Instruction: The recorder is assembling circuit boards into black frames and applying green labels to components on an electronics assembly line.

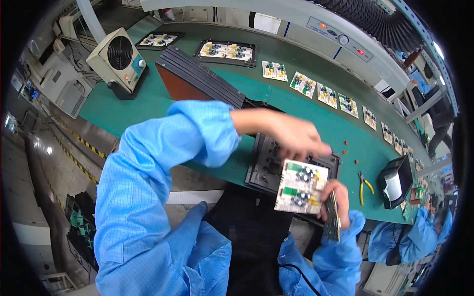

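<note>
My right hand (pixel 337 201) is closed on a cream circuit board (pixel 302 187) with green blocks, dark round capacitors and yellow parts. A second board (pixel 333 219) shows nearly edge-on at the same hand, against the palm side. My left hand (pixel 286 134) reaches across from the left, just above the top edge of the first board. Motion smears it, and some of its fingers are hidden behind that board, so its grip is unclear. Under both hands lies a black fixture tray (pixel 261 170) with recesses, partly covered by the board.
Several similar boards (pixel 302 85) run along the far side of the green bench (pixel 296 116). Black frames (pixel 252 61) hold more boards. A fan unit (pixel 118 59) and a dark ribbed block (pixel 197 74) stand left. Yellow-handled pliers (pixel 366 189) and a black bin (pixel 396 182) lie right, near another person's blue sleeve (pixel 414 237).
</note>
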Action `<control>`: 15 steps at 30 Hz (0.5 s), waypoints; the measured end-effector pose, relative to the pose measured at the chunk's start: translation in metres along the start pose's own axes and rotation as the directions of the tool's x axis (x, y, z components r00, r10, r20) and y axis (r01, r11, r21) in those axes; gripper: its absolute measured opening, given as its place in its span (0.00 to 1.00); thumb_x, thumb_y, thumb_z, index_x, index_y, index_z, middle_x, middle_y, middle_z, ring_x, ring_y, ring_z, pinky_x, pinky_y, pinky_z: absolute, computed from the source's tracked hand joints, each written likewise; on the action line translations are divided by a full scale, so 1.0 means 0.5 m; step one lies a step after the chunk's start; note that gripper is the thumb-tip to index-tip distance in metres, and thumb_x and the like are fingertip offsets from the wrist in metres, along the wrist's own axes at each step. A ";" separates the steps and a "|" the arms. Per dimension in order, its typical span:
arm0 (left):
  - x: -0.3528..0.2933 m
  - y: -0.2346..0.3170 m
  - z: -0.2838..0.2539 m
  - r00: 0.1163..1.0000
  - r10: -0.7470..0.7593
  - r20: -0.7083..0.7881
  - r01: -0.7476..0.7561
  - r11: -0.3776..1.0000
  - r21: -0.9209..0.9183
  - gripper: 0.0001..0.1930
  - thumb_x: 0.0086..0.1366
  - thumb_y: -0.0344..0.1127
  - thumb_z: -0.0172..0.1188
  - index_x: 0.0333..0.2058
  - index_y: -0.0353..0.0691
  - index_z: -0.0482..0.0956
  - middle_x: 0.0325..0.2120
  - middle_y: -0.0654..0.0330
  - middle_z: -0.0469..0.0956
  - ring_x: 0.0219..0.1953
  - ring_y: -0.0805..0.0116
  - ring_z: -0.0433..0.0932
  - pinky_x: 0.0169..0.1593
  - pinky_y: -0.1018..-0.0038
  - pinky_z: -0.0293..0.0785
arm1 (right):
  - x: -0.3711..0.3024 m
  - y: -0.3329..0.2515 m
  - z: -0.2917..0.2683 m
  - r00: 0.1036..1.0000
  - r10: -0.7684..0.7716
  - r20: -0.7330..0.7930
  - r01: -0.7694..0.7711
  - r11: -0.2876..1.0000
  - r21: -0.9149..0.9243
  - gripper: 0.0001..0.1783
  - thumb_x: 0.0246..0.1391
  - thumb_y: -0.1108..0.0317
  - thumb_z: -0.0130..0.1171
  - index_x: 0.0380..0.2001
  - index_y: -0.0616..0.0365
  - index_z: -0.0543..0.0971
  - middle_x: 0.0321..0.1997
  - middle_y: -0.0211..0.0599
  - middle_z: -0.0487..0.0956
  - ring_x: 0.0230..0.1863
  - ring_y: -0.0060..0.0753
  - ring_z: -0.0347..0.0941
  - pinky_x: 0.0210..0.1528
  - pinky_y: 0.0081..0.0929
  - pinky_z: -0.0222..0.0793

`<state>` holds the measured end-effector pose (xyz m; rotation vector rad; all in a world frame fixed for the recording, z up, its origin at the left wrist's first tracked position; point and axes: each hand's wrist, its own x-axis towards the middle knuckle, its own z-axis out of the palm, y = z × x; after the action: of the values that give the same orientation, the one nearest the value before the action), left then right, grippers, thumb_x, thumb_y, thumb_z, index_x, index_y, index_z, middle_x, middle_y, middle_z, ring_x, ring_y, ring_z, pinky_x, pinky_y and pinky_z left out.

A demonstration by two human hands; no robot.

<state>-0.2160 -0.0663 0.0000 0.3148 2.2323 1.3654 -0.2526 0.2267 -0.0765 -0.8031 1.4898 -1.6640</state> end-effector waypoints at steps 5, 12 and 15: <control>0.061 -0.231 -0.293 0.736 0.103 -0.669 0.507 0.571 0.646 0.14 0.60 0.37 0.57 0.39 0.34 0.84 0.38 0.44 0.84 0.41 0.46 0.84 0.46 0.55 0.80 | -0.172 0.060 0.051 0.974 -0.010 -0.226 0.097 0.921 0.378 0.26 0.72 0.49 0.37 0.31 0.61 0.70 0.09 0.26 0.64 0.10 0.18 0.61 0.18 0.15 0.60; 0.008 -0.502 -0.467 0.479 0.012 -0.878 0.869 0.132 0.476 0.14 0.68 0.37 0.52 0.48 0.44 0.83 0.51 0.52 0.77 0.54 0.51 0.78 0.52 0.53 0.77 | -0.284 0.153 0.125 0.968 -0.132 -0.214 0.232 0.790 0.567 0.38 0.72 0.40 0.28 0.23 0.61 0.71 0.12 0.43 0.74 0.09 0.30 0.68 0.17 0.28 0.70; 0.003 -0.513 -0.462 0.588 0.188 -0.787 0.808 -0.182 0.560 0.13 0.67 0.41 0.54 0.40 0.46 0.86 0.48 0.60 0.76 0.54 0.59 0.74 0.46 0.57 0.75 | -0.300 0.162 0.137 0.966 -0.164 -0.200 0.251 0.780 0.573 0.36 0.73 0.43 0.31 0.30 0.65 0.73 0.13 0.38 0.72 0.11 0.26 0.66 0.22 0.24 0.68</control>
<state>-0.3230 -0.3628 -0.1405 -0.5751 3.0597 -1.1588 -0.1067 0.3154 -0.1440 -0.5126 0.8749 -2.2318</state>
